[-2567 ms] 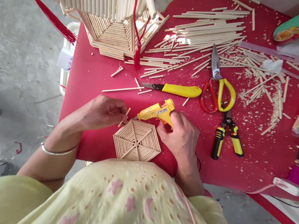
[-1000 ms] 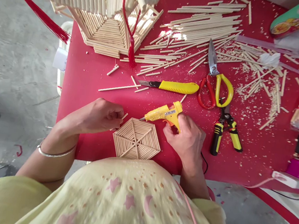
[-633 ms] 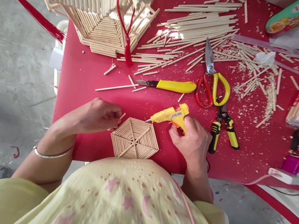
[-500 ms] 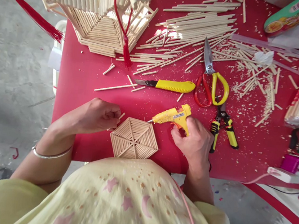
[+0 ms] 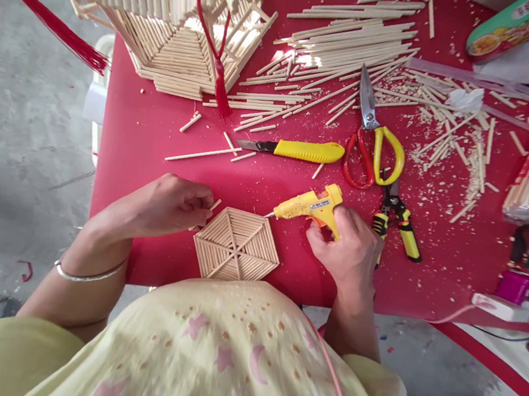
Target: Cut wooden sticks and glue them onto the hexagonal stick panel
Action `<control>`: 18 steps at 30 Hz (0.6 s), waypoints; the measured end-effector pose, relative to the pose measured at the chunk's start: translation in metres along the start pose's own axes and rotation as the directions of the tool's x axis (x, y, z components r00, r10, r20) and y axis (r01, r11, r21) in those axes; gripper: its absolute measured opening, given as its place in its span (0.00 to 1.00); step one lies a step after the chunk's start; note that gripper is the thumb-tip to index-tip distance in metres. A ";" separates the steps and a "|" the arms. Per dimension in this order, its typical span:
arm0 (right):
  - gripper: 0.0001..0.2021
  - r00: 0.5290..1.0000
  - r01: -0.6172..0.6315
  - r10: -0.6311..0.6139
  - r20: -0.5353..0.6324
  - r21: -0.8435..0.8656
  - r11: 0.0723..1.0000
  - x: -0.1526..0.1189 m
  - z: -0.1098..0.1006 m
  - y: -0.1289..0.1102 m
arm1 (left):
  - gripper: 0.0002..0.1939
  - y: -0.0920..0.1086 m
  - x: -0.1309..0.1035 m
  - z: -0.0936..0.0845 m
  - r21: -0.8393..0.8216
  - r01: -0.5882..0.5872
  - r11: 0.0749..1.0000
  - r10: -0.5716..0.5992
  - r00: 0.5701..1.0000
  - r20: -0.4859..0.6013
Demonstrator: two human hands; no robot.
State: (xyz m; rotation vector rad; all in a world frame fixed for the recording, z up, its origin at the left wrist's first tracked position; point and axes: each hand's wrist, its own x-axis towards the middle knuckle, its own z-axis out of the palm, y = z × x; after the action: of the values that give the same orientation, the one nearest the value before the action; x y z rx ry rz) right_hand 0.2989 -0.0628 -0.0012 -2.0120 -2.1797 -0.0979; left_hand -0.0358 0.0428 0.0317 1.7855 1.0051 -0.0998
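My right hand (image 5: 348,243) is wrapped round the grip of a yellow hot glue gun (image 5: 309,205). The gun's metal nozzle points left, at the upper right corner of a flat hexagonal panel (image 5: 237,246) made of thin wooden sticks. That panel lies on the red table close to my body. Beside its left corner, my left hand (image 5: 179,207) pinches a short wooden stick (image 5: 216,205), whose tip shows past the fingers. Most of the stick is hidden by the hand.
Beyond my hands lie a yellow utility knife (image 5: 309,151), red-and-yellow scissors (image 5: 369,127), and black-and-yellow pliers (image 5: 401,221). Loose sticks (image 5: 350,48) and shavings spread behind them. A large stick-built structure (image 5: 181,53) with red tassels stands back left. A power strip (image 5: 501,308) sits at right.
The glue gun and my right hand have shifted slightly right. The left hand and the panel stay almost where they were.
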 end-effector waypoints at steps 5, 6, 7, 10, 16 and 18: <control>0.07 1.000 -0.019 0.019 0.020 0.017 1.000 0.001 0.003 -0.005 | 0.12 0.001 0.000 -0.001 0.020 0.009 1.000 -0.009 1.000 -0.007; 0.07 1.000 -0.019 0.019 0.020 0.024 1.000 0.002 0.004 -0.007 | 0.12 0.001 0.000 -0.001 0.025 0.011 1.000 -0.011 1.000 -0.009; 0.07 1.000 -0.018 0.017 0.020 0.029 0.999 0.003 0.004 -0.009 | 0.12 0.000 0.000 0.000 0.029 0.012 1.000 -0.012 1.000 -0.010; 0.08 1.000 -0.009 0.009 0.008 0.039 0.999 0.005 0.005 -0.017 | 0.12 -0.001 0.000 0.001 0.029 0.001 1.000 0.000 1.000 -0.024; 0.08 1.000 -0.011 0.010 0.022 0.041 0.999 0.005 0.004 -0.017 | 0.10 -0.006 0.000 0.002 0.010 -0.003 1.000 0.004 0.999 -0.032; 0.07 1.000 -0.015 0.014 0.019 0.042 0.999 0.003 0.004 -0.012 | 0.08 -0.006 0.000 0.001 0.008 0.001 1.000 -0.001 1.000 -0.025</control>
State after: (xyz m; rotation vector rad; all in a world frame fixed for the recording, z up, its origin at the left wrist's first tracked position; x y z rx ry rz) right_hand 0.2861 -0.0606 -0.0033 -2.0137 -2.1587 -0.0306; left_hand -0.0390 0.0427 0.0267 1.7977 1.0255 -0.0824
